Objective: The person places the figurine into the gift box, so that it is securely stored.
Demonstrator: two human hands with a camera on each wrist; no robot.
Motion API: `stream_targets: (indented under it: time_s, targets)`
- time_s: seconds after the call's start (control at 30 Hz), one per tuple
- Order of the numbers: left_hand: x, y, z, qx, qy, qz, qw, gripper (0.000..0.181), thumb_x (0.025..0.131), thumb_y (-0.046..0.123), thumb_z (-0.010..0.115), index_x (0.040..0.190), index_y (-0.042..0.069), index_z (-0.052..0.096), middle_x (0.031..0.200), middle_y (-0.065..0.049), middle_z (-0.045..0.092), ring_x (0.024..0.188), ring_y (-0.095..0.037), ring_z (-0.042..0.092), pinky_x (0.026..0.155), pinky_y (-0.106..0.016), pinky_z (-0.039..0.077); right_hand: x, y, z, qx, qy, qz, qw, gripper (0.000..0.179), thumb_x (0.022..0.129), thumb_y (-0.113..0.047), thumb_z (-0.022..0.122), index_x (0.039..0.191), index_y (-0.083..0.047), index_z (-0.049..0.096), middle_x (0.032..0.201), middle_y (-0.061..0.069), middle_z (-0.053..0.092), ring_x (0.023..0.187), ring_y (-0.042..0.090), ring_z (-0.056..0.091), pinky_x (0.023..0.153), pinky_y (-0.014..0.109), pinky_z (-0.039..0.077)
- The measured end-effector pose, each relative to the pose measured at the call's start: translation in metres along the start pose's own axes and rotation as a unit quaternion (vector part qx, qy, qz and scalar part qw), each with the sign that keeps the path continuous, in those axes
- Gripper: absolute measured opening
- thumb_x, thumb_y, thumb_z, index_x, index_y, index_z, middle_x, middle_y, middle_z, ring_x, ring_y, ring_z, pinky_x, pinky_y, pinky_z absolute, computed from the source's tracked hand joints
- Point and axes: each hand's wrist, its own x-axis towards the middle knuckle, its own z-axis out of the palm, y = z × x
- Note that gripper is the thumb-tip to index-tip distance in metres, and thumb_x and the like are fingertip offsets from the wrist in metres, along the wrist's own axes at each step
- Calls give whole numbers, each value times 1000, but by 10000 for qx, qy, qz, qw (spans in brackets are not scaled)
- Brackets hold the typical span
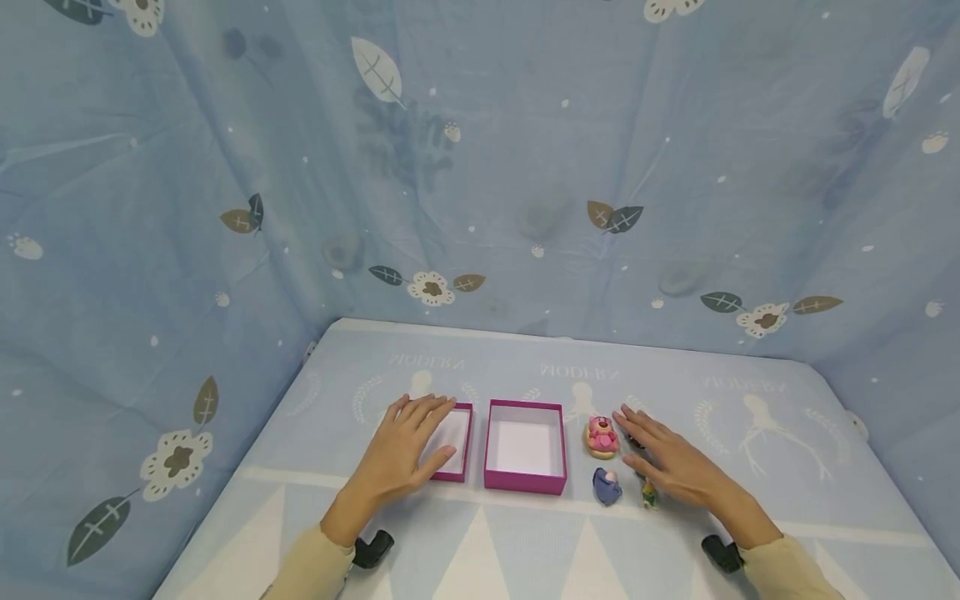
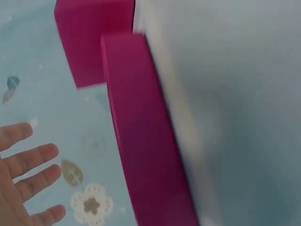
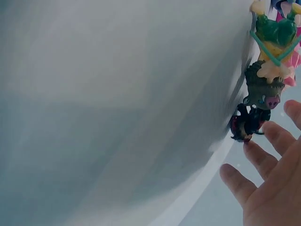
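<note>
My left hand (image 1: 403, 446) hovers with straight, spread fingers over the shallow magenta box lid (image 1: 452, 442), hiding its left part. Just right of the lid stands a deeper magenta box (image 1: 525, 447), its white inside showing. My right hand (image 1: 675, 460) is stretched out flat above a group of small figurines, holding none. Left of its fingers are a pink bear figurine (image 1: 602, 437) on a tan base and a blue-cloaked figurine (image 1: 607, 486). A green-and-yellow figurine (image 1: 648, 494) shows under the thumb. The right wrist view also shows a dark boar-like figurine (image 3: 265, 87) and a black one (image 3: 248, 123).
The table (image 1: 525, 550) wears a pale blue patterned cloth. A blue curtain (image 1: 525, 167) with leaves and flowers hangs behind it and along the left side. Black wrist devices sit under both forearms, one by the left sleeve (image 1: 311, 567).
</note>
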Motion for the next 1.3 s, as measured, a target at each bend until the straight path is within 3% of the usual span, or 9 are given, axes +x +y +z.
stream_targets:
  time_s: [0.17,0.43,0.63,0.93,1.2,1.3]
  targets:
    - [0,13,9,-268,-146,142,9994,64,88,43,61,144,13,49,136,-7,58,126,-30,53,108,-61,37,4,-3,2,-148,100,-106,9998,63,97,-38,57,151,-11,38,156,16,35,141,45,33,108,66,31]
    - [-1,22,21,-583,-536,114,9968,69,96,58,44,144,8,48,142,-9,55,132,-27,50,112,-55,36,9,-1,6,-197,118,-208,9995,64,96,-39,59,150,-9,40,154,18,38,139,46,36,106,67,33]
    - [-1,24,25,-595,-835,-14,9947,72,93,56,49,146,7,46,146,-8,51,137,-24,46,117,-50,32,12,-4,6,-167,57,-140,9997,66,96,-40,59,150,-9,39,155,17,38,140,45,34,109,65,31]
    - [1,27,28,-586,-841,63,9947,75,93,61,48,143,6,50,144,-8,53,136,-24,47,116,-50,33,14,-9,7,-206,15,-45,9998,67,96,-42,59,150,-7,39,154,16,39,140,43,35,110,63,32]
    - [2,31,28,-680,-917,9,9935,73,90,56,56,142,6,51,142,-10,55,134,-26,48,115,-48,34,16,-12,6,-121,-58,46,9999,70,95,-43,59,150,-5,37,155,17,37,141,44,34,109,65,33]
    - [3,31,29,-624,-896,33,9940,75,91,61,52,141,6,52,142,-10,55,133,-26,49,114,-47,35,16,-12,5,-135,-63,54,9999,71,95,-44,59,150,-5,37,155,18,37,141,44,34,109,65,33]
